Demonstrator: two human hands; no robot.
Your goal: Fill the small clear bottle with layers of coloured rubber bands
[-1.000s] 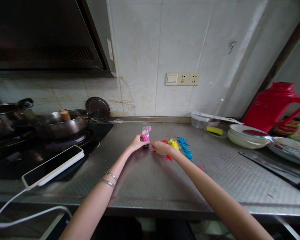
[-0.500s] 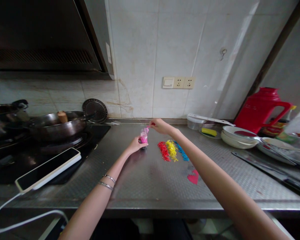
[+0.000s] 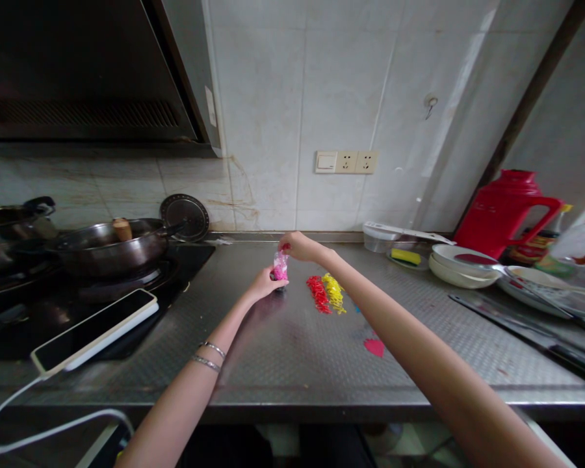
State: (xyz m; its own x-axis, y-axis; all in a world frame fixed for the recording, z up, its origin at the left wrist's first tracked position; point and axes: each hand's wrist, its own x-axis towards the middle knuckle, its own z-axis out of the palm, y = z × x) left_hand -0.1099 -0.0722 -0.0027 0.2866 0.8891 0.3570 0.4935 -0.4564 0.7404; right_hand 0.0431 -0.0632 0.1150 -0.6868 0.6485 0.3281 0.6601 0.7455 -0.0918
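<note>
My left hand [image 3: 264,283] is curled round a small clear bottle [image 3: 279,268] filled with pink bits, standing on the steel counter [image 3: 292,364]. My right hand [image 3: 298,246] hovers over the bottle's mouth with fingers pinched; what they pinch is too small to name. Beside the bottle lie a red pile [image 3: 318,293] and a yellow pile [image 3: 334,291] of small bands. A blue pile is mostly hidden behind my right forearm. A pink patch [image 3: 374,346] lies nearer the front edge.
A phone [image 3: 93,332] on a white cable rests on the stove's edge at left, near a pan [image 3: 108,246]. At right stand a red jug [image 3: 506,209], stacked plates [image 3: 462,264], a clear tub with a yellow sponge [image 3: 405,256] and long utensils.
My right hand rose from the counter beside the piles to the top of the bottle and closed in over its mouth. The left hand kept hold of the bottle.
</note>
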